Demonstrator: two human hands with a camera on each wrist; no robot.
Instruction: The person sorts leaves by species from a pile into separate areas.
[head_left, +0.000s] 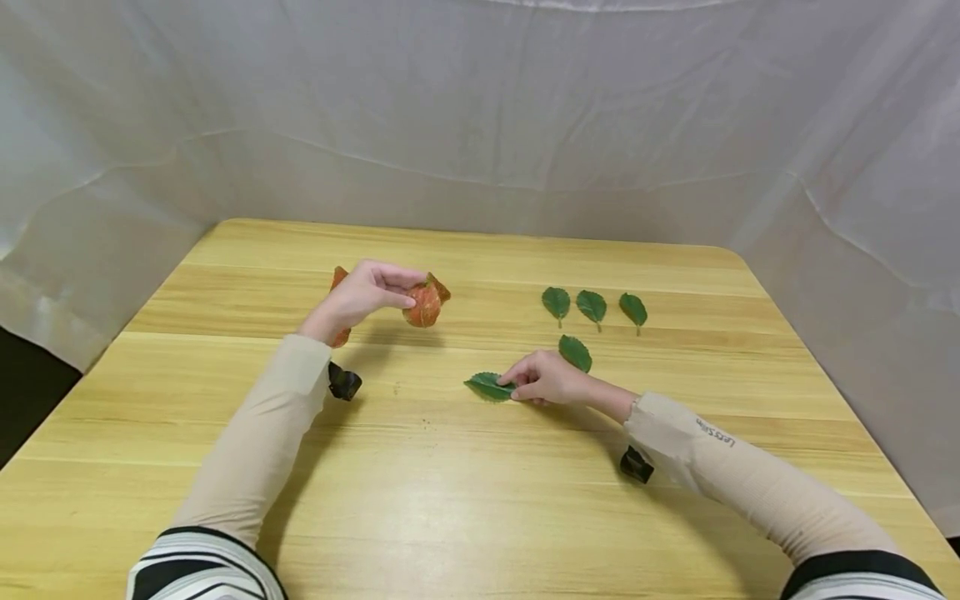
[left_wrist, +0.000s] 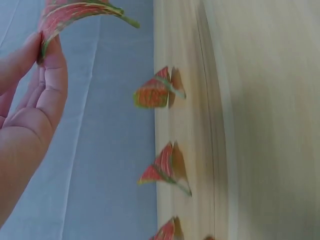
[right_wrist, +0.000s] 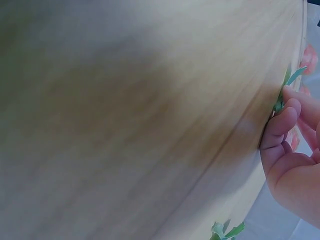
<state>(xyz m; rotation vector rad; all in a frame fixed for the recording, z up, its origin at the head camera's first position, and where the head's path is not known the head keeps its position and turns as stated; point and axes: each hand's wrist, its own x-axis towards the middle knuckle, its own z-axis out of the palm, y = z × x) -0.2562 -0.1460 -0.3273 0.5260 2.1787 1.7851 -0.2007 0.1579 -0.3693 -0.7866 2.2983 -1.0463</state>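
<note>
My left hand (head_left: 367, 292) pinches a red leaf (head_left: 423, 308) between thumb and fingers, held above the table. In the left wrist view this leaf (left_wrist: 75, 15) is red with green edges and a green stem. Several more red leaves (left_wrist: 152, 94) stand on the table beyond that hand; the hand partly hides them in the head view. Near the table's middle, my right hand (head_left: 551, 379) pinches one end of a serrated green leaf (head_left: 483, 384) low over the wood. Just behind the right wrist lies another green leaf (head_left: 575, 352).
Three green leaves (head_left: 591, 306) lie in a row at the back right, stems toward me. The wooden table (head_left: 465, 500) ends at a pale hanging curtain (head_left: 480, 108) behind and on both sides. Small dark specks dot the wood near the middle.
</note>
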